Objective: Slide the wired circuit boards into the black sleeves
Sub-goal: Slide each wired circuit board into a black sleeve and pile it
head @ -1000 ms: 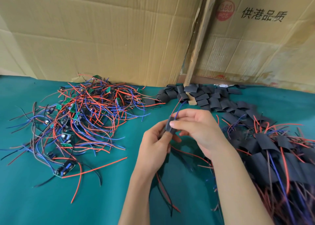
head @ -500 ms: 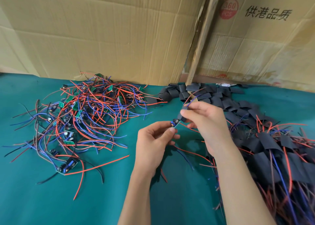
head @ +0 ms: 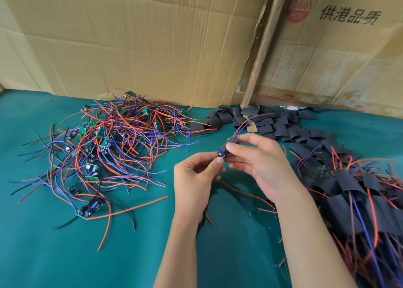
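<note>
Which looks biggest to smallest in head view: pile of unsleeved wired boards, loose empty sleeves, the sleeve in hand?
1. Pile of unsleeved wired boards, largest.
2. Loose empty sleeves, smaller, though farther away, so unsure.
3. Held sleeve, pinched by right hand, smallest.

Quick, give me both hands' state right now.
Left hand: pinches the circuit board at its exposed end.
Right hand: pinches the black sleeve that is partly over the board.
</note>
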